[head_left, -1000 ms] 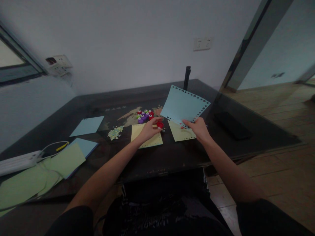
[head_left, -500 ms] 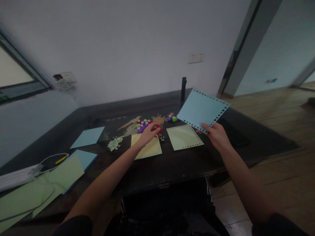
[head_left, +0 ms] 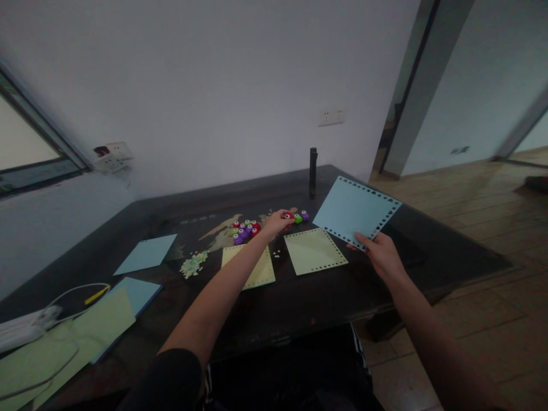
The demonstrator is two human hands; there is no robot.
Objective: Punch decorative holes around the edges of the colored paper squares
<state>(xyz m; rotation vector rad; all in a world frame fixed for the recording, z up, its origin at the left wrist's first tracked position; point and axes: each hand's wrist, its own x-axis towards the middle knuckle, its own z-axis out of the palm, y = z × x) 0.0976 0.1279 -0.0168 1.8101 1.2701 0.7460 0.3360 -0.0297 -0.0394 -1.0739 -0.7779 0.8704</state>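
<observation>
My left hand reaches over the table, its fingers closed on a small red craft punch. Right beside that one stand a green punch and a purple punch. In my right hand a light blue paper sheet is pinched by its lower corner and held tilted above the table. Small shapes are punched out along its edges. Below lie a pale green sheet with punched edges and a yellow sheet, partly covered by my left forearm.
Several red, green and purple punches are clustered left of my left hand. A heap of paper bits lies farther left. Blue sheets, green sheets and a white power strip with cables occupy the left side. A black upright object stands behind.
My left hand has moved right with the red punch, from near the cluster to beside the green and purple ones. The blue sheet remains in my right hand; the view has shifted slightly.
</observation>
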